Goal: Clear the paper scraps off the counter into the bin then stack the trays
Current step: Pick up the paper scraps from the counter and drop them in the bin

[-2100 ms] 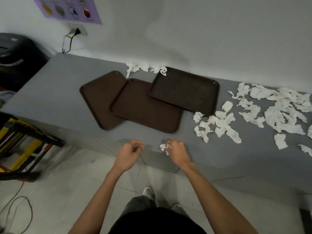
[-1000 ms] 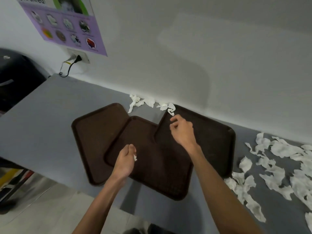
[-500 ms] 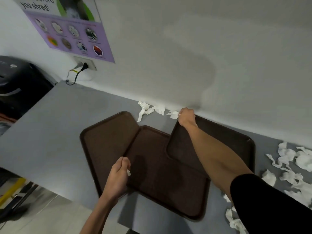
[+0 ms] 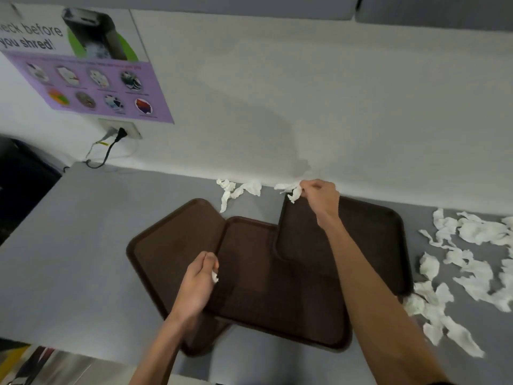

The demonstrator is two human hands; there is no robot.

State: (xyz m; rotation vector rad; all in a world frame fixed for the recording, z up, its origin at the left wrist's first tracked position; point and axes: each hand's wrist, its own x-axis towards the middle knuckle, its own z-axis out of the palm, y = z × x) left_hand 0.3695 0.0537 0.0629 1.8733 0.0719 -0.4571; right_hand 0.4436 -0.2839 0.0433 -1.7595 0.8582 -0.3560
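Observation:
Three dark brown trays overlap on the grey counter (image 4: pixel 83 232): a left tray (image 4: pixel 166 245), a middle tray (image 4: pixel 263 287) and a right tray (image 4: pixel 369 245). My right hand (image 4: pixel 322 198) reaches to the wall behind the right tray and pinches a white paper scrap (image 4: pixel 291 191). More scraps (image 4: pixel 238 190) lie by the wall just left of it. My left hand (image 4: pixel 198 284) hovers over the seam between left and middle trays, fingers curled round a small scrap (image 4: pixel 214 276). A spread of several scraps (image 4: pixel 458 268) covers the counter on the right.
A dark bin or machine (image 4: pixel 19 184) stands off the counter's left end. A wall socket with a black plug (image 4: pixel 120 132) and a purple poster (image 4: pixel 91 76) hang above it. The counter's front edge runs along the bottom left.
I stepped up to the counter from further back. My right hand went over the trays to the wall and took hold of a scrap there. My left hand kept its small scrap.

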